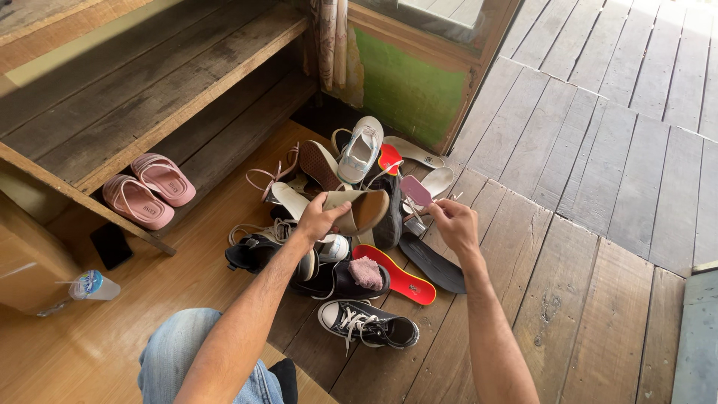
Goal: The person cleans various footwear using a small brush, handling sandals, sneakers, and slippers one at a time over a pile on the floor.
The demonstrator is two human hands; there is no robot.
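Observation:
My left hand (320,218) grips a tan slip-on shoe (360,209) by its heel end, holding it above a pile of shoes (351,224) on the wooden floor. My right hand (453,223) is shut on a sandal with a mauve insole (415,190), lifted just right of the tan shoe. Under the hands lie a red insole (404,280) with a pink sock (366,272) on it, a black insole (434,263) and a black sneaker with white laces (368,325). A white sneaker (360,150) rests at the pile's far side.
A pair of pink slides (148,188) sits on the lower wooden shelf (127,112) at left. A plastic water bottle (93,286) and a dark phone (111,245) lie on the floor by the shelf. My knee in jeans (187,352) is at the bottom. A green wall panel (407,90) stands behind.

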